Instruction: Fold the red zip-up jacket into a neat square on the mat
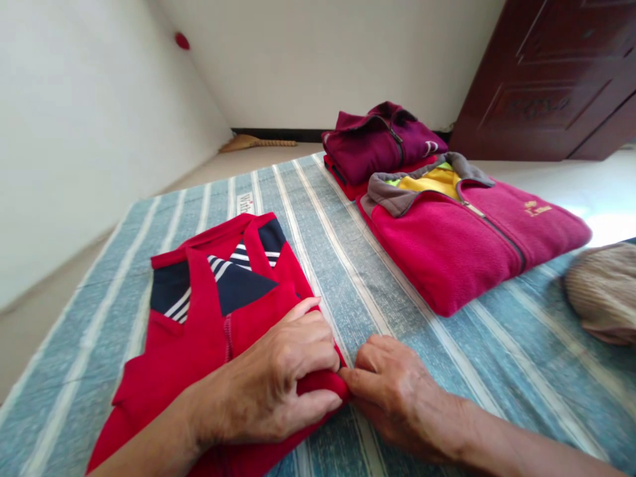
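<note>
A red garment with navy panels and white stripes [199, 344] lies partly folded on the striped cloth. Across its right part rests my left hand [283, 377], thumb and fingers closed on a fold of the red fabric. My right hand [397, 391] is just to the right, fingers curled, with thumb and forefinger pinching the edge of the same garment. The two hands almost meet at that edge. My forearms cover the garment's near part, and its bottom runs out of view.
A folded red fleece jacket with a grey collar [447, 238] lies to the right. Behind it sits a folded maroon zip top [372, 146] on another red piece. A beige cloth item [603, 291] is at the right edge. Blue striped cloth [328, 225] covers the surface.
</note>
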The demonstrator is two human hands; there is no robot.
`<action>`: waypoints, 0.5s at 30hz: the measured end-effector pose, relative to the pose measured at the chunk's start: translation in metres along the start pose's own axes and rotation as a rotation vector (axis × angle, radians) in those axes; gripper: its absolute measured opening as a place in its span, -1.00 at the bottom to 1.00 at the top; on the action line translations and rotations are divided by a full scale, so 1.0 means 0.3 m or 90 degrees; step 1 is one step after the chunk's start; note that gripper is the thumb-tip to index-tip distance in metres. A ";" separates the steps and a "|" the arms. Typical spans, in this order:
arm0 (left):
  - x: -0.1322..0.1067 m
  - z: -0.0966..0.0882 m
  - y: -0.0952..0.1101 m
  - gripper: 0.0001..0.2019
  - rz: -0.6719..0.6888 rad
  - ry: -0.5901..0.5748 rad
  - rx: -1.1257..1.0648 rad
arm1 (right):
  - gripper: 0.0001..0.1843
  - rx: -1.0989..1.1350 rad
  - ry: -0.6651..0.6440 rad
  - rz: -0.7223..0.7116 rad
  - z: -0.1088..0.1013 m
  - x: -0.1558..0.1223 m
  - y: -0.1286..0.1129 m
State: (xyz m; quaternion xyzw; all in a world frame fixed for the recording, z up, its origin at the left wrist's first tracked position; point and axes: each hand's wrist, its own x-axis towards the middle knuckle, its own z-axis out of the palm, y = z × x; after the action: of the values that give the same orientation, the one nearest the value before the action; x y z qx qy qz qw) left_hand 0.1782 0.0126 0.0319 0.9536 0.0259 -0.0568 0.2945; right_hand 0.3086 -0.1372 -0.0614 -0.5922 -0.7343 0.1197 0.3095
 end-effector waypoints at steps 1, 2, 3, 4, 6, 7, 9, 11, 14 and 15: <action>-0.001 -0.001 0.001 -0.88 -0.004 0.002 -0.001 | -0.83 0.007 -0.011 -0.003 -0.002 0.000 -0.004; -0.003 -0.002 0.001 -0.88 -0.008 0.004 -0.003 | -0.84 0.019 -0.024 0.001 -0.004 0.000 -0.007; -0.004 -0.004 0.001 -0.89 -0.011 0.005 -0.006 | -0.84 0.034 -0.040 0.012 -0.006 0.000 -0.011; -0.005 -0.005 0.001 -0.90 -0.011 0.006 -0.011 | -0.83 0.051 -0.057 0.027 -0.008 0.000 -0.014; -0.006 -0.006 -0.002 -0.95 -0.006 0.010 -0.025 | -0.82 0.086 -0.084 0.061 -0.013 0.002 -0.019; -0.004 -0.005 -0.005 -0.98 -0.002 0.015 -0.034 | -0.83 0.109 -0.096 0.076 -0.016 0.003 -0.022; 0.002 -0.002 -0.012 -0.95 0.008 0.026 -0.046 | -0.84 0.166 -0.121 0.109 -0.026 0.006 -0.025; 0.011 0.006 -0.024 -0.93 0.016 0.039 -0.039 | -0.84 0.230 -0.143 0.157 -0.038 0.011 -0.029; 0.027 0.026 -0.045 -0.83 0.033 0.065 0.010 | -0.81 0.338 -0.177 0.233 -0.055 0.018 -0.034; 0.031 0.034 -0.052 -0.80 0.043 0.081 0.031 | -0.81 0.371 -0.187 0.252 -0.060 0.020 -0.035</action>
State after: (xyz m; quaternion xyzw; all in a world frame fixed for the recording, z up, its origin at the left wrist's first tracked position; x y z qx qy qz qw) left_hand 0.1852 0.0198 0.0136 0.9624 0.0109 0.0129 0.2710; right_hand 0.3104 -0.1377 -0.0398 -0.5864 -0.5771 0.4645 0.3276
